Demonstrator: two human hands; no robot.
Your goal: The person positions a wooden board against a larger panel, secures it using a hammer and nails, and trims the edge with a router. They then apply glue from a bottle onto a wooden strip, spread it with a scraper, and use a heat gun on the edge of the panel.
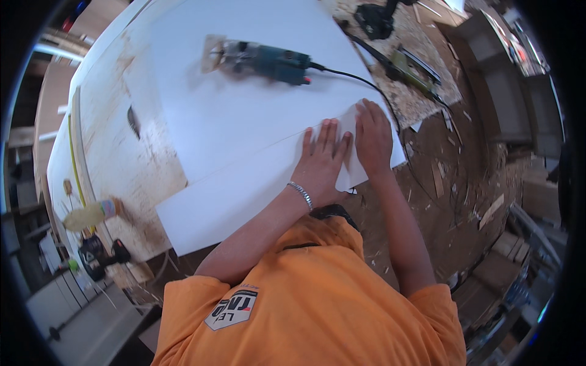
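Observation:
A large white panel [226,116] lies in front of me, with a thin dark line running diagonally across it. My left hand [321,155], wearing a metal bracelet [300,195] at the wrist, rests flat on the panel's near strip with its fingers spread. Close beside it, my right hand [373,137] lies on the panel near the right edge, fingers extended close together; its thumb is mostly hidden. Beyond both hands, a green corded power tool [274,63] with a clear base lies on its side on the panel.
Left of the panel is a stained white surface [143,207] with a dark blade-like piece [133,122], a yellowish bottle [91,215] and a black drill [97,256]. A second green power tool [409,70] lies on a speckled board [436,91]. Wood scraps litter the brown floor [439,201].

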